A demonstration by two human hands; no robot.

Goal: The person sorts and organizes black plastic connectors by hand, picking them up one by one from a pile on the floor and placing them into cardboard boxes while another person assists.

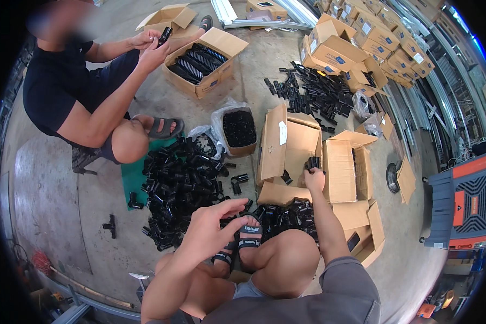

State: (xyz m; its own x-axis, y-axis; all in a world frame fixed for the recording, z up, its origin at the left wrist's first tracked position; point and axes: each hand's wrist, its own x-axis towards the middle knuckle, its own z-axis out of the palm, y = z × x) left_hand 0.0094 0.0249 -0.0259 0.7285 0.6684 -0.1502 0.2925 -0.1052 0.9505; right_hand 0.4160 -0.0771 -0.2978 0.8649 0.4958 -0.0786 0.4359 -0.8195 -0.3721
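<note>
The right hand (315, 178) pinches a black part (314, 161) at an open box (299, 139). The left hand (208, 225) is spread near a sandal (249, 242).

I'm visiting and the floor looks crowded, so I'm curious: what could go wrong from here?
The right hand holds at least one black part by the open box; it might slip and drop.

Loose black pieces lie close to the person's open-toed sandal, so standing up could mean stepping on one.

A stray fitting lying apart from the large pile could be kicked or overlooked.
</note>
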